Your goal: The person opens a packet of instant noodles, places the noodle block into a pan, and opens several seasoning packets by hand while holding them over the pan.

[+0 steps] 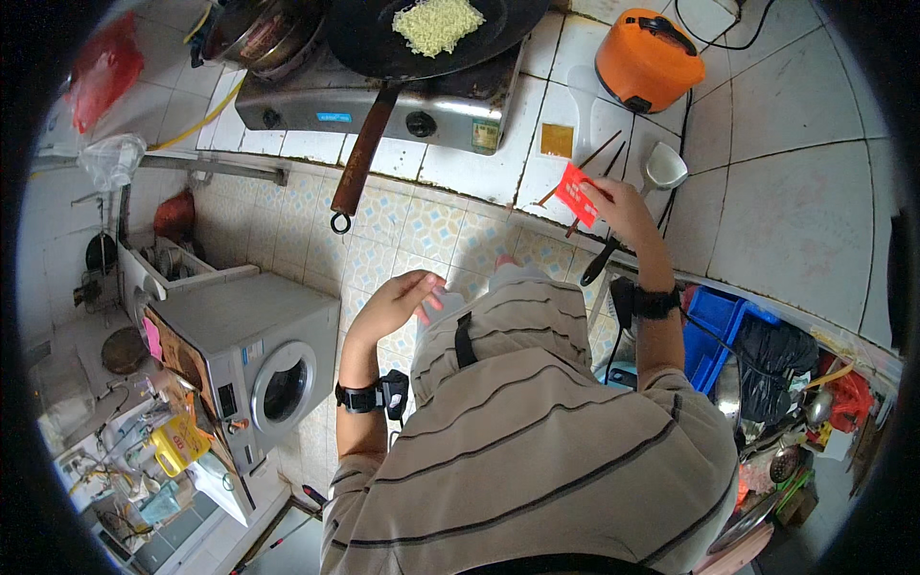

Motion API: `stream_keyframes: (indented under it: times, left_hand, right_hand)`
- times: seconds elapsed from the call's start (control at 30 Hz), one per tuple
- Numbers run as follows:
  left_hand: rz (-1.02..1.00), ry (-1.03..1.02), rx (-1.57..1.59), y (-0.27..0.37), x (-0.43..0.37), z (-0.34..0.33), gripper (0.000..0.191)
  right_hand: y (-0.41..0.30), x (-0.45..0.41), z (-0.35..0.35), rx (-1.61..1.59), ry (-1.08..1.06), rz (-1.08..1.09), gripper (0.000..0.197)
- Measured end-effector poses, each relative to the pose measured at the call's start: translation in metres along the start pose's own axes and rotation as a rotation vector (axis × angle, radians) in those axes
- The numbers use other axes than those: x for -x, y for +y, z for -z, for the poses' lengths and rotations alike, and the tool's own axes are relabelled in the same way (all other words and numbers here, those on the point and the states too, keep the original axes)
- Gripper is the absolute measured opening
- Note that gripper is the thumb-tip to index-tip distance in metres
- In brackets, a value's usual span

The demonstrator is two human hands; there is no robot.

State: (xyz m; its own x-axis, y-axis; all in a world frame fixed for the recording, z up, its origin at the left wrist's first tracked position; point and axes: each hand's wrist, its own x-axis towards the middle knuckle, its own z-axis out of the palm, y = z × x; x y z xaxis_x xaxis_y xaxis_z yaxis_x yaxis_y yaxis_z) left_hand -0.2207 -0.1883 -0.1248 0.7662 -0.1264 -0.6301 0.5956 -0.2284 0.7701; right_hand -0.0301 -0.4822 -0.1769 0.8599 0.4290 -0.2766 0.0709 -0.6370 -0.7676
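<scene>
My right hand [619, 207] holds a small red sachet [577, 194] between thumb and fingers, above the front edge of the white tiled counter [478, 154]. Below and beside it lie chopsticks [598, 152], a spatula [665, 169] with a black handle, and a small brown-gold packet [557, 141]. My left hand [406, 302] hangs over the floor, and what looks like a piece of clear plastic [449, 302] is at its fingertips; the grip is unclear. A block of dry instant noodles [438, 26] lies in a black frying pan [366, 50] on the gas stove [453, 108].
An orange electric cooker [647, 61] stands at the counter's back right, near a white plastic spoon [583, 100]. The pan's wooden handle [363, 154] juts over the counter edge. A metal pot [259, 36] sits left of the pan. A washing machine [280, 381] stands at left.
</scene>
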Motion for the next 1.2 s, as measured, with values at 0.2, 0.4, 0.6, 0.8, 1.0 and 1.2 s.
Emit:
stream_keyframes:
  times: [0.2,0.4,0.6,0.8,1.0,1.2]
  left_hand:
    - [0.117,-0.103,-0.037,-0.006,0.008,0.000,0.043]
    - [0.047,-0.150,-0.091,-0.006,0.007,-0.001,0.046]
    - [-0.005,-0.243,-0.033,-0.032,0.009,0.012,0.027]
    - [0.075,-0.251,-0.067,-0.029,0.010,0.013,0.031]
    - [0.120,-0.139,-0.155,-0.031,0.018,0.018,0.034]
    - [0.100,-0.086,-0.115,-0.035,0.029,0.030,0.032]
  right_hand:
    - [0.036,-0.053,-0.023,0.005,-0.141,0.084,0.036]
    - [0.081,-0.101,-0.052,0.136,0.029,0.019,0.048]
    - [0.106,-0.085,-0.049,0.221,0.243,0.145,0.040]
    - [0.114,-0.053,-0.048,0.249,0.169,0.126,0.020]
    - [0.092,-0.029,-0.054,0.395,0.260,-0.008,0.023]
    - [0.090,-0.024,-0.067,0.701,0.273,0.274,0.040]
